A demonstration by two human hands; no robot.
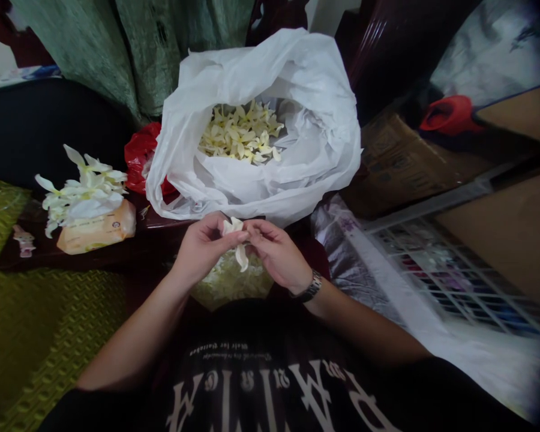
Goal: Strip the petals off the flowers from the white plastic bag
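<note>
Between my two hands is a white flower [242, 257], its petals showing above and below the fingertips. My left hand [206, 246] is closed on it from the left. From the right, my right hand [279, 252] pinches at the same flower, fingertips close to those of my left hand. Just beyond them stands a white plastic bag [261, 189], open at the top, with many pale yellow-white flowers [240, 132] inside. Below my hands, partly hidden by them, lies a container of pale petals [234, 282].
More white flowers [85, 189] rest on an orange packet [101, 231] at the left of the dark table [153, 237]. A red plastic bag [139, 156] sits beside the white one. At right are a cardboard box [405, 162] and a wire rack [454, 276].
</note>
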